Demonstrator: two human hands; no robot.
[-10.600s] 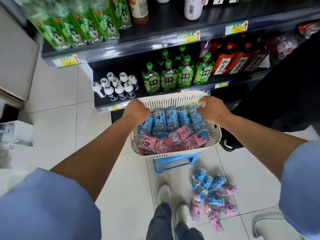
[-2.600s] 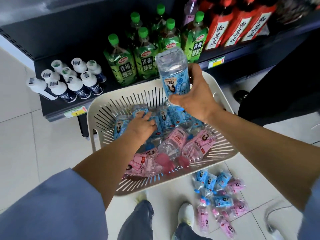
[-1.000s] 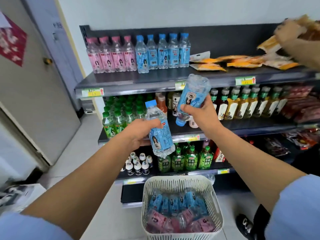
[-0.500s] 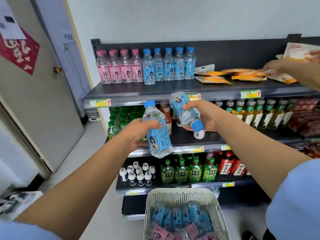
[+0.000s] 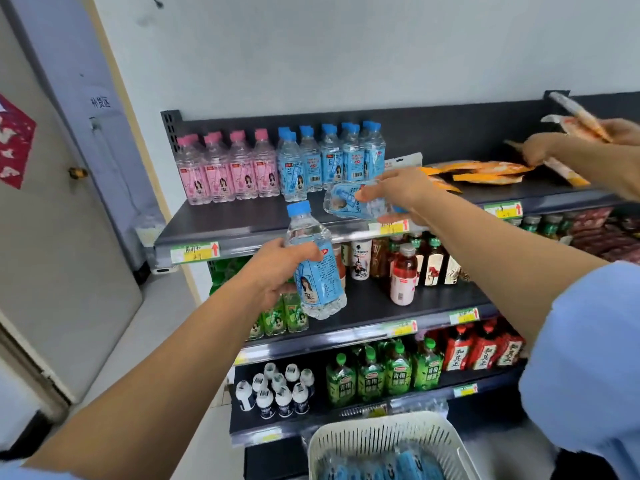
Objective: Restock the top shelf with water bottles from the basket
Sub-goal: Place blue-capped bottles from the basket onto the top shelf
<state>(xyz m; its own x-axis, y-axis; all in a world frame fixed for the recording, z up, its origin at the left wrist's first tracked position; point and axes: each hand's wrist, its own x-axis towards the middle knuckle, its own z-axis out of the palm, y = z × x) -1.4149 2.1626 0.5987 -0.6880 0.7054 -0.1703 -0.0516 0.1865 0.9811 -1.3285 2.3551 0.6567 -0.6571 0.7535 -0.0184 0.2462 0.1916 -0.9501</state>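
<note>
My left hand grips a blue-labelled water bottle upright, below the top shelf's front edge. My right hand holds a second blue-labelled bottle lying sideways just over the front of the top shelf, in front of the row of blue-capped bottles. Pink-capped bottles stand to the left of that row. The white slotted basket at the bottom holds more blue bottles.
Another person's hands handle orange snack packets on the right of the top shelf. Lower shelves carry tea bottles and small white bottles. A door stands at the left.
My right hand has lifted its bottle up and forward to the top shelf's edge, turning it sideways. My left hand has risen a little with its bottle. The view tilted upward.
</note>
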